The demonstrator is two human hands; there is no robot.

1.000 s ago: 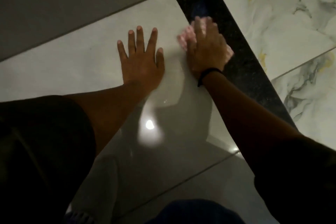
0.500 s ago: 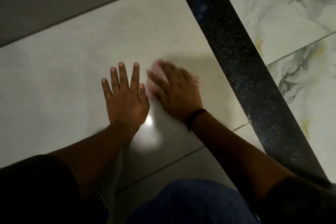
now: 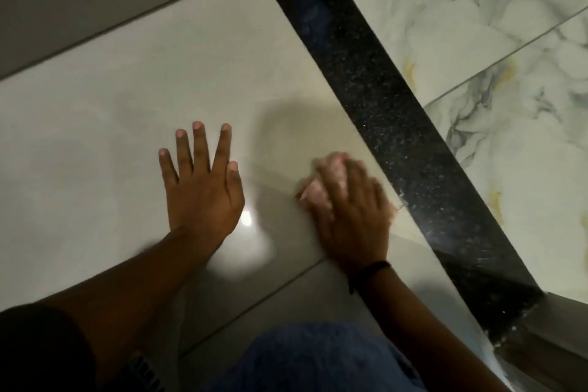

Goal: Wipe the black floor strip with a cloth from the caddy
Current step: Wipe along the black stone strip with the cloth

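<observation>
A speckled black floor strip (image 3: pixel 391 111) runs diagonally from the top centre to the lower right. My right hand (image 3: pixel 353 213) presses a bunched pink cloth (image 3: pixel 316 191) flat on the pale tile just left of the strip, blurred by motion. The cloth shows only past my fingers and thumb side. My left hand (image 3: pixel 200 184) lies flat on the pale tile with fingers spread, holding nothing. No caddy is in view.
Pale glossy floor tiles (image 3: pixel 127 124) with a light reflection (image 3: pixel 246 219) lie left of the strip. Marbled white tiles (image 3: pixel 493 25) lie right of it. A grey wall base (image 3: pixel 79 0) runs along the top left. My blue-clad knee (image 3: pixel 318 360) is at the bottom.
My right hand and cloth came off the black strip, swept left across the pale tile toward my left hand, then slid back right near the strip's edge. The left hand stayed planted.
</observation>
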